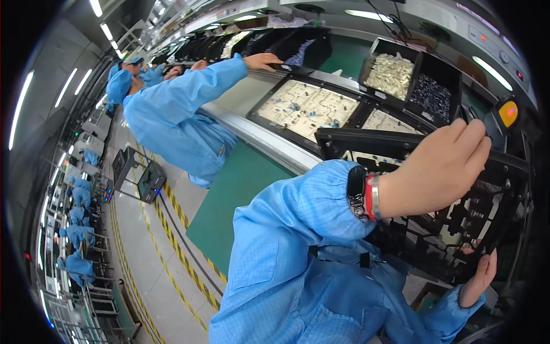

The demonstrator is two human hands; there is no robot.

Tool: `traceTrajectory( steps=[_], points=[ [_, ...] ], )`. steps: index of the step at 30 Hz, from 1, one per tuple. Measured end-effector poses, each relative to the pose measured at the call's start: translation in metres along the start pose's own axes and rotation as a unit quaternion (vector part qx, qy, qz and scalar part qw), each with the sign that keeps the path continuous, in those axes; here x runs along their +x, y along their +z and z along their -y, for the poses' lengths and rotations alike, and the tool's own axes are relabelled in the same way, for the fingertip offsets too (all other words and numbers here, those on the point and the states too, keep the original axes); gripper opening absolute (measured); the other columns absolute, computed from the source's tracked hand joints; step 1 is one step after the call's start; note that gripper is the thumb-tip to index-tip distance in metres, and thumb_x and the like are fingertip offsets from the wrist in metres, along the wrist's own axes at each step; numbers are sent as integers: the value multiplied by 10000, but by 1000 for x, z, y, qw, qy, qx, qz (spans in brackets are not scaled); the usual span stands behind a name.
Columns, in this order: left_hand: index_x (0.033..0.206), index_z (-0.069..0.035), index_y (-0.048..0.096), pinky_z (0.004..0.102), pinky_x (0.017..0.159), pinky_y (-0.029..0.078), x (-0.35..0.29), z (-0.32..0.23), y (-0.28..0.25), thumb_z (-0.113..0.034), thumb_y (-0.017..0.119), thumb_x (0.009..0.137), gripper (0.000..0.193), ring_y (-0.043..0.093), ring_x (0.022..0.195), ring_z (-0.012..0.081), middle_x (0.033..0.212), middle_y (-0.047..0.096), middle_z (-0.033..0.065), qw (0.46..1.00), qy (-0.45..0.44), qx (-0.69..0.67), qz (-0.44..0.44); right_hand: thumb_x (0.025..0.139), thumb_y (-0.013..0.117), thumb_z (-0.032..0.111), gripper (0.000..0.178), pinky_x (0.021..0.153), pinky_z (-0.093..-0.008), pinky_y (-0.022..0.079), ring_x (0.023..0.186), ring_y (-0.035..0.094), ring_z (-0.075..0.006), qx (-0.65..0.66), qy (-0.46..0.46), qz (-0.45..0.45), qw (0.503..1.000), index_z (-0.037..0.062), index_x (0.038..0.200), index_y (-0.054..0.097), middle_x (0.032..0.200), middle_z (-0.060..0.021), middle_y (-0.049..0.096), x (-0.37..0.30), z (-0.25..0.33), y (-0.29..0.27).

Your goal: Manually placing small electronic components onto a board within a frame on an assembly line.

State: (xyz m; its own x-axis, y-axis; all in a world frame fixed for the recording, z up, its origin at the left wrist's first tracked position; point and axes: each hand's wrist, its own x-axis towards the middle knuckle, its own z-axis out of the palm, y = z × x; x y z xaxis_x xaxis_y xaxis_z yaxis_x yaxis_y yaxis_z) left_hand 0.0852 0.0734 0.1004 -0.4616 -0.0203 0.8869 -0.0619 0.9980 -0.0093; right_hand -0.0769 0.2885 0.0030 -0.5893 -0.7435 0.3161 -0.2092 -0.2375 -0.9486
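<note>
Head view — both hands (441,172) gripping black frame (458,223)

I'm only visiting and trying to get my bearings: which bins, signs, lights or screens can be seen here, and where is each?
Bin of pale parts: black, open, tilted, upper middle.
Bin of dark parts: black, just right of it.
Round orange button: far right, on a dark housing.
Striped floor tape: yellow and black, lower left.
No readable screen shows.

The cut-out frame (458,223) is black; the sleeve (309,200) holding it is light blue, with a red and black wristband (364,198). The work mat (240,195) is green; the floor tape (177,252) is striped yellow and black.
</note>
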Motion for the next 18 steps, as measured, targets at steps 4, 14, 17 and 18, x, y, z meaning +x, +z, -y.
traceTrajectory(
  steps=[4,14,17,18],
  points=[
    [1217,30,448,445,905,367,12,3,-2,-237,720,635,696,390,1113,408,1198,400,230,997,-44,32,46,953,456,237,365,753,-343,482,790,566,-183,21,24,-98,995,-64,1157,496,980,-111,581,-15,-27,-52],
    [1389,-4,210,292,953,374,-93,15,57,-222,404,974,507,497,1082,180,1262,443,133,555,-468,-613,313,950,448,353,397,654,-295,486,675,558,-157,83,141,-272,948,-18,1043,556,754,-61,586,-12,-53,-158],
    [1366,-26,241,282,910,403,-67,5,97,-167,432,957,473,535,1000,148,1168,489,103,482,-514,-629,329,935,470,385,411,625,-299,494,624,573,-155,33,217,-246,944,-7,1007,568,698,-55,594,16,-46,-191],
    [1352,-34,263,283,911,402,-68,4,113,-135,446,937,464,527,1015,153,1156,485,95,484,-513,-623,339,935,470,385,411,625,-299,494,624,573,-155,31,220,-250,942,-7,1007,568,698,-55,594,24,-51,-203]
  ],
)
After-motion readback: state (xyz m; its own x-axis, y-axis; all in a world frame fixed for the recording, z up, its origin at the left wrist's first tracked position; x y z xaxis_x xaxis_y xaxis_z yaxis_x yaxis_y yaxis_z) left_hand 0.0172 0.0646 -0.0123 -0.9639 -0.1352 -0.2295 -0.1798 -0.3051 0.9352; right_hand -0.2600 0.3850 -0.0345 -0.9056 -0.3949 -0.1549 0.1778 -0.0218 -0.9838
